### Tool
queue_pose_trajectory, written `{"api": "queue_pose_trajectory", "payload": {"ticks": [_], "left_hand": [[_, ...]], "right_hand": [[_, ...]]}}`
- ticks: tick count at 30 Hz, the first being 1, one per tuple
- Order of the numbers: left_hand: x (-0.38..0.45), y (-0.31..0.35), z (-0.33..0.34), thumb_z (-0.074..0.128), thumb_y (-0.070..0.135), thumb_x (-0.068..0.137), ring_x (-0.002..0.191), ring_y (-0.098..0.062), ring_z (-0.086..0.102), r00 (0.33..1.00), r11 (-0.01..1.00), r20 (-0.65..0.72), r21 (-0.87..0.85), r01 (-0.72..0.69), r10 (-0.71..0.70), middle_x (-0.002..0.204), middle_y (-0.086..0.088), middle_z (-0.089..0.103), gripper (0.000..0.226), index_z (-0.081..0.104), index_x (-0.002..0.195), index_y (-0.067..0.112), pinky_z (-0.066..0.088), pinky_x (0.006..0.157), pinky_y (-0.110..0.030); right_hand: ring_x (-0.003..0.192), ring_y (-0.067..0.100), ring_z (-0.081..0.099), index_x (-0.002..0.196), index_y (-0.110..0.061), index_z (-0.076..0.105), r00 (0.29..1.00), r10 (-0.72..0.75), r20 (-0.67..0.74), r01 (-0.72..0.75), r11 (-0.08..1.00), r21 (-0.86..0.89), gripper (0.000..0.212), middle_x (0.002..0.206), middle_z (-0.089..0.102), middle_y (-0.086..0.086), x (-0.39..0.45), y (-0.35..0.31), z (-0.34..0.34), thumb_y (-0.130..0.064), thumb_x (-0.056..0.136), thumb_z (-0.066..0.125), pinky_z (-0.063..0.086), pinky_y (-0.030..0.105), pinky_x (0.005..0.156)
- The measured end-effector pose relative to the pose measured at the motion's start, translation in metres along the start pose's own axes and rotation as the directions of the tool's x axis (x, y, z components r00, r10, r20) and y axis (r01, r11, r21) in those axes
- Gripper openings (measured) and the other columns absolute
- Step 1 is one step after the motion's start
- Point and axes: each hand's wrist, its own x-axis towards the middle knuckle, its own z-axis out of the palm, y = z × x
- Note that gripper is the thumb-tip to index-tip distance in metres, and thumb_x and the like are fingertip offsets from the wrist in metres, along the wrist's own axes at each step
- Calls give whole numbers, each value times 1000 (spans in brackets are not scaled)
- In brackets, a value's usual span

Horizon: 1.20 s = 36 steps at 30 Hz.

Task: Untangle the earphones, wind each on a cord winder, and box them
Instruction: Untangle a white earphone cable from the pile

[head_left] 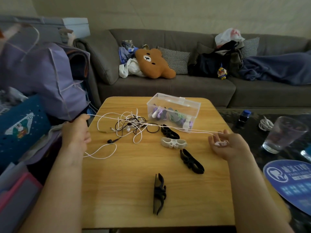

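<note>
A white earphone cord (176, 127) stretches taut across the wooden table (134, 190) between my two hands. My left hand (76, 130) grips one end at the table's left edge. My right hand (225, 143) lies palm up at the right, fingers curled round the white earbuds with the cord running off its fingertips. Under the cord lies a tangle of black and white earphones (133, 126). Three black cord winders (170, 131) (191, 161) (159, 193) and a white winder (173, 142) lie loose. A clear plastic box (174, 111) at the back holds wound earphones.
A glass of water (284, 133), a small dark bottle (244, 116) and a coiled white cable (265, 124) stand on a dark table to the right, beside a blue round fan (289, 182). Bags pile up at the left. A grey sofa (168, 86) runs behind.
</note>
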Motion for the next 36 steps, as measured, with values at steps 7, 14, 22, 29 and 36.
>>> {"api": "queue_pose_trajectory", "payload": {"ticks": [7,14,22,29,36], "left_hand": [[2,-2,6,60,24,89,31,-7,19,997,1000,71,26,2,-4,37,11,24,23,44,72,22,15,35,-18],[16,-3,0,56,31,88,34,-8,19,998,995,46,-84,51,-47,47,8,25,18,45,79,21,15,35,-17],[28,-9,-10,40,19,94,35,-8,15,995,955,34,-276,104,-98,62,6,19,61,28,154,10,12,38,-24],[27,-3,-2,48,27,92,34,-8,18,995,981,89,-187,60,-44,51,8,22,62,38,149,7,14,37,-24],[34,5,-7,47,28,91,33,-8,19,997,983,74,-183,13,1,50,8,22,24,38,70,22,14,35,-21]], "right_hand": [[56,5,37,110,-14,58,998,-15,68,16,999,-28,33,85,47,-2,1,1,4,4,84,46,28,18,54],[67,5,66,108,-5,65,983,9,182,-6,1000,-13,30,93,67,5,-3,6,12,-12,82,78,54,13,57],[43,4,36,89,-19,65,975,104,195,-88,992,-91,18,51,39,-9,-8,11,9,-31,80,75,31,17,53],[58,14,47,121,-9,60,997,-44,63,75,735,-674,93,63,59,1,1,9,12,-89,75,46,39,27,57],[76,18,56,103,-10,66,992,-126,-5,84,695,-714,80,92,58,7,1,1,9,-83,72,60,47,31,66]]}}
